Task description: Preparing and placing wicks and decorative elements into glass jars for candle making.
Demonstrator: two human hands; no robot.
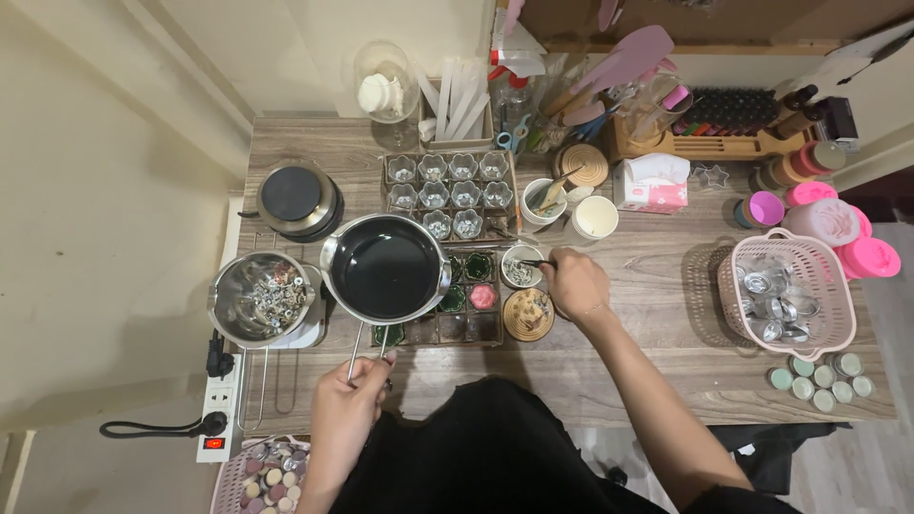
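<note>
Pan [385,266], rigid metal and likely heavy with dark liquid, hangs above the tray [447,328], left hand [345,405] clamped round its thin handle, right hand [574,281] pinching tweezers [535,263] over a small bowl [520,267].

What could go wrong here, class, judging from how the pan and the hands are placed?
The left hand holds the pan by its long handle above the tray of small moulds; a tilt could spill its dark contents. The right hand works tweezers close by and could bump the pan.
</note>
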